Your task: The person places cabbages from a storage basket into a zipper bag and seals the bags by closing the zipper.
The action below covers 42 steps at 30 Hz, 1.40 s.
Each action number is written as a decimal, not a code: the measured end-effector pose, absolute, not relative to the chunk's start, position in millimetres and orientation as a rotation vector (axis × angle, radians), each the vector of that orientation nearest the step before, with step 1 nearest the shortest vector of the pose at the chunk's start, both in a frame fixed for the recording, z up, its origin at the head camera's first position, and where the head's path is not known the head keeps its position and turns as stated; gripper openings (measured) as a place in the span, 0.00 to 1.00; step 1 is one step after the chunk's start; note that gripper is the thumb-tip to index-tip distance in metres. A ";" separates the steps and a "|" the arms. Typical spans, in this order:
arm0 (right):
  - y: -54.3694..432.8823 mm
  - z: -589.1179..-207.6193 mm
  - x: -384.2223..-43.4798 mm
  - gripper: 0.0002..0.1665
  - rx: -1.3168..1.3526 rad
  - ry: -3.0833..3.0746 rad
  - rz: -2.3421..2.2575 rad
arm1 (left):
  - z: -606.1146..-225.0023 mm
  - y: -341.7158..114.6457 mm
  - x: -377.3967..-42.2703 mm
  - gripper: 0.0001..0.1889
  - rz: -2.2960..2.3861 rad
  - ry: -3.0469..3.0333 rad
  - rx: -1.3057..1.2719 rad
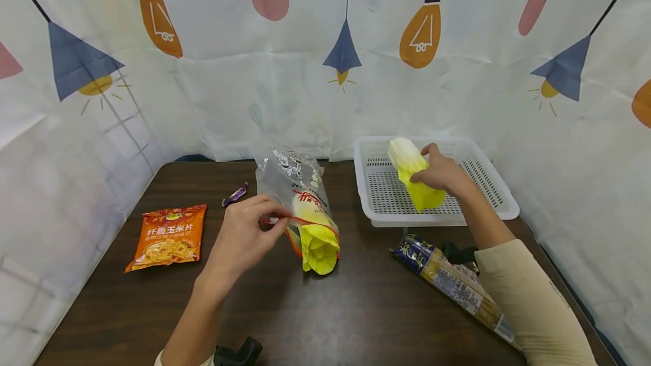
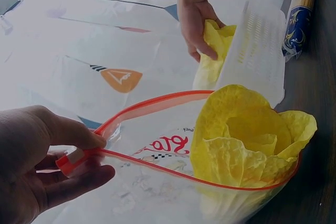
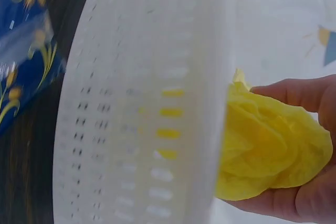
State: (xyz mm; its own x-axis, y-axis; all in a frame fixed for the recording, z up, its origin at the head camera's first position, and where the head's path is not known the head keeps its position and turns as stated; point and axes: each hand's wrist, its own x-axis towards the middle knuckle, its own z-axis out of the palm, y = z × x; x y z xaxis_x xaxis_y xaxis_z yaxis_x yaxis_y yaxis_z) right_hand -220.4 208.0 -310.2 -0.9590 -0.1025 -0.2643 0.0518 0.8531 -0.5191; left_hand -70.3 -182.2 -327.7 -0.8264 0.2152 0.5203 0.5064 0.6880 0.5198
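Note:
My left hand point(image 1: 250, 233) pinches the corner of a clear zip bag point(image 1: 274, 177) by its red zip edge. Inside the bag lies a napa cabbage point(image 1: 319, 246), its yellow leaf end at the bag's open mouth, as the left wrist view shows. At the white basket, my right hand point(image 1: 441, 173) grips a second napa cabbage point(image 1: 407, 165) round its leafy half, thumb on one side and fingers on the other. That cabbage tilts over the basket point(image 1: 375, 216), white stem end toward the back. In the right wrist view its yellow leaves point(image 3: 268, 145) show beyond the basket wall.
An orange snack packet point(image 1: 170, 236) lies on the left of the dark table point(image 1: 351, 309). Near the bag is a small purple wrapped sweet point(image 1: 235, 195). A long pack of noodles point(image 1: 452, 284) lies in front of the basket, partly under my right sleeve. A printed curtain point(image 1: 300, 95) hangs behind.

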 end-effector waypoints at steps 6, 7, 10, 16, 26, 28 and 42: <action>199.2 -300.7 -206.9 0.50 -0.069 2.756 -0.896 | -326.0 -182.3 -73.5 0.05 -0.933 -2.475 -0.566; 197.7 -299.7 -204.2 0.50 -0.078 2.758 -0.910 | -325.8 -182.3 -73.7 0.05 -0.934 -2.474 -0.565; 193.5 -297.5 -194.7 0.52 -0.096 2.757 -0.935 | -326.1 -182.3 -73.4 0.05 -0.943 -2.479 -0.559; 190.5 -295.4 -176.4 0.54 -0.142 2.733 -1.057 | -327.9 -181.9 -71.9 0.05 -0.948 -2.485 -0.552; 192.6 -288.3 -155.3 0.52 -0.218 2.669 -1.267 | -328.3 -181.7 -73.6 0.05 -0.934 -2.462 -0.572; 191.7 -287.3 -148.9 0.51 -0.264 2.617 -1.315 | -328.2 -181.9 -73.3 0.06 -0.933 -2.464 -0.565; 190.8 -303.4 -114.0 0.36 -0.681 2.113 -1.495 | -329.2 -181.1 -73.3 0.05 -0.929 -2.468 -0.554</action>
